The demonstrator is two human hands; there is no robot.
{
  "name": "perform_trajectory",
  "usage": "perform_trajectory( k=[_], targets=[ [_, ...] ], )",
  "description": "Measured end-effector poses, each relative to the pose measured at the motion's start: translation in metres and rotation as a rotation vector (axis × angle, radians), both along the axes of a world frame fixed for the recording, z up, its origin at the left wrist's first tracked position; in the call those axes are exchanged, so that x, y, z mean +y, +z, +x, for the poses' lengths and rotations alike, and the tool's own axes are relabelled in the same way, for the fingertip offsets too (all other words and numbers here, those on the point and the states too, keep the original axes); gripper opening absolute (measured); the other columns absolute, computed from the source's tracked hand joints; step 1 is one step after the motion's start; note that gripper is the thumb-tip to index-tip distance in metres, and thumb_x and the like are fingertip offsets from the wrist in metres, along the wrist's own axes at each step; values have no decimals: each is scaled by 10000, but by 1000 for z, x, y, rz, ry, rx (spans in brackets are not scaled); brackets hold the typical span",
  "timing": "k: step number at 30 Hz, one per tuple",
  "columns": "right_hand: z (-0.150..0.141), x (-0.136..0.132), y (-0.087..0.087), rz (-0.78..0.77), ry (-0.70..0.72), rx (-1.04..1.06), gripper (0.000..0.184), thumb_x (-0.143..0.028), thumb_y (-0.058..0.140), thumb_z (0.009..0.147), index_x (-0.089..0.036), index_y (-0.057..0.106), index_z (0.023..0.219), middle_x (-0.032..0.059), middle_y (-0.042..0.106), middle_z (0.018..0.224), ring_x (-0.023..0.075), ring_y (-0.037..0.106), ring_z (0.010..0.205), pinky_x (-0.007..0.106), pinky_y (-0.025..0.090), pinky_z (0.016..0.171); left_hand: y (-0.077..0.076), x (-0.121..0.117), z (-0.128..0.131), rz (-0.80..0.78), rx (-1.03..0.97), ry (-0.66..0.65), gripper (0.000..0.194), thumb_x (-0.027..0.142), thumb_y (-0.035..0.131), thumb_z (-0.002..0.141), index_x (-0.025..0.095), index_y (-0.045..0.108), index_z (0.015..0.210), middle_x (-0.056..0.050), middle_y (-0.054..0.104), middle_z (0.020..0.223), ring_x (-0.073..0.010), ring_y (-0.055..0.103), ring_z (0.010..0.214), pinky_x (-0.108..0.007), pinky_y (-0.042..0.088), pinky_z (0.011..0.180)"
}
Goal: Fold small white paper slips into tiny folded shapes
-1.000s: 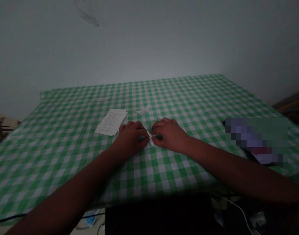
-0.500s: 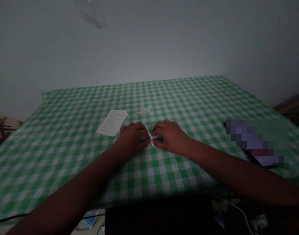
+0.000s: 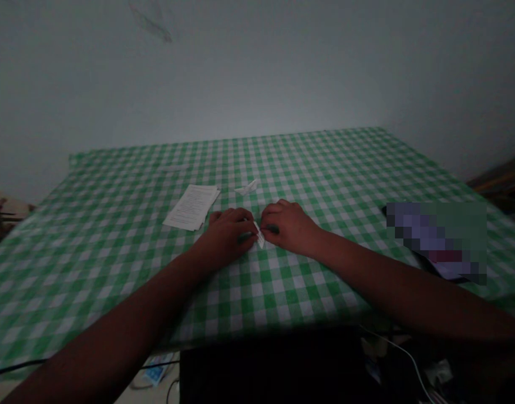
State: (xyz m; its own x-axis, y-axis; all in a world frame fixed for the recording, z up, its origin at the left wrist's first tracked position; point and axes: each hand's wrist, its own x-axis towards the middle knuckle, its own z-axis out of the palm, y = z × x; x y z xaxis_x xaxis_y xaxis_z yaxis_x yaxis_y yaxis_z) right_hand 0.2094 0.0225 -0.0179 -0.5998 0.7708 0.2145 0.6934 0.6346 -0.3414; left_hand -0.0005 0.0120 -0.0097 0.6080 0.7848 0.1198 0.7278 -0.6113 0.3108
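Observation:
Between my two hands is a small folded piece of white paper (image 3: 260,239), low over the checked tablecloth. My left hand (image 3: 228,234) pinches its left side between thumb and fingers. From the right, my right hand (image 3: 287,225) closes thumb and fingertips on the other side of the same paper. Much of the paper is hidden by the fingers, so its full shape cannot be made out. Beyond the hands lies another folded white paper piece (image 3: 246,187), boat-like in outline. A stack of printed paper sheets (image 3: 191,207) rests just past my left hand.
A green and white checked tablecloth (image 3: 316,168) covers the table, which stands against a grey wall (image 3: 257,73). On the right lies a dark-edged flat device (image 3: 434,241), its face blurred out. A black cable (image 3: 17,369) crosses the front left edge.
The view has shifted slightly. My fingers have moved a little on the folded paper, and more of its lower end shows between the hands. Both hands stay on it.

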Motion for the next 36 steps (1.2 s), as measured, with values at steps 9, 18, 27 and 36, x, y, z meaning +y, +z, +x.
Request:
perform_trajectory(
  k=[9, 18, 27, 36],
  targets=[
    [3, -11, 3, 11, 60, -37, 152, -331, 652, 869, -230, 697, 973, 31, 682, 1024, 230, 541, 994, 353, 315, 788, -10, 3, -4, -6, -142, -157, 192, 305, 605, 879, 228, 612, 1056, -62, 608, 1256, -234, 521, 1230, -441, 339, 1067],
    [2, -1, 0, -11, 3, -16, 108, -262, 613, 869, -222, 713, 878, 22, 683, 940, 203, 570, 929, 342, 334, 788, -11, 7, -4, -93, -235, -216, 231, 232, 616, 858, 224, 517, 1067, -85, 584, 1239, -226, 519, 1220, -453, 402, 1076],
    [0, 10, -3, -37, -127, 27, 113, -253, 612, 872, -208, 713, 897, 35, 665, 903, 184, 591, 895, 314, 393, 798, -12, 9, -5, -69, -272, -218, 330, 230, 647, 841, 234, 463, 1114, -96, 516, 1313, -214, 488, 1270, -437, 420, 1094],
    [3, 13, -9, 29, -46, 13, 229, -248, 566, 902, -223, 711, 1078, 70, 638, 1072, 222, 539, 1007, 370, 389, 859, -2, 6, -14, -143, -232, -272, 444, 212, 599, 883, 265, 416, 1284, -91, 486, 1376, -211, 470, 1305, -449, 393, 1123]
  ],
)
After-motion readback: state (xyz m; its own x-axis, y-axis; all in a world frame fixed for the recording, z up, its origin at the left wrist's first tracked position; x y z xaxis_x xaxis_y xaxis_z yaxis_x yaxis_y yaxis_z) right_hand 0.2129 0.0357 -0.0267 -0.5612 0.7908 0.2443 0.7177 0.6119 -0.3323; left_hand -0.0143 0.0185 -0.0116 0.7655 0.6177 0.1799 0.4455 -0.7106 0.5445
